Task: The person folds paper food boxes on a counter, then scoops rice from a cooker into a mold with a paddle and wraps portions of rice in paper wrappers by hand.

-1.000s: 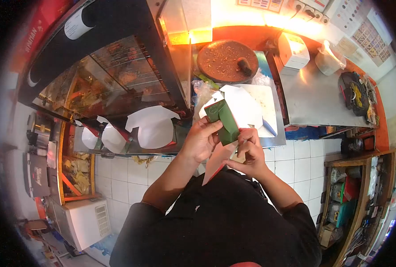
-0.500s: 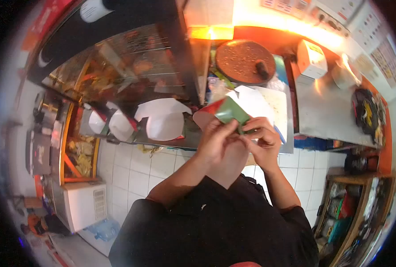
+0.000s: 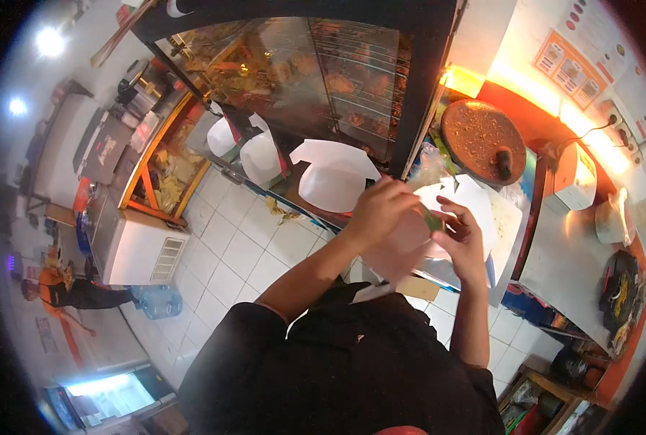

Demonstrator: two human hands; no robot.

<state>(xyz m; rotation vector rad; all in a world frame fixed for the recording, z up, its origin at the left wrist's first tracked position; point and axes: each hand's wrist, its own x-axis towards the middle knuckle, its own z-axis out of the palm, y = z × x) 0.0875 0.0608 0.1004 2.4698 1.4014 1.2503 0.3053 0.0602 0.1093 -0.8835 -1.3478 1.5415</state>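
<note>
A partly folded paper food box (image 3: 404, 243), pale inside with a green outer flap, is held in front of my chest. My left hand (image 3: 382, 212) is closed around its left side, fingers over the top edge. My right hand (image 3: 462, 235) grips the green flap at the right edge, its fingers curled and the index finger lifted. Just left on the counter, an opened white paper box (image 3: 330, 187) sits beside two more formed boxes, one of them a white box (image 3: 261, 158). White paper sheets (image 3: 468, 210) lie behind my right hand.
A glass display cabinet (image 3: 294, 80) stands behind the boxes. At the back right are a round stone mortar (image 3: 468, 145) with a pestle (image 3: 506, 165), and a metal counter (image 3: 562, 254). A person (image 3: 65, 292) is in the far left background, near a water jug (image 3: 158, 301).
The view has turned, shifting the counter rightward and down. My hands have moved apart on the box; my left hand now lies over its top edge and the green flap shows less.
</note>
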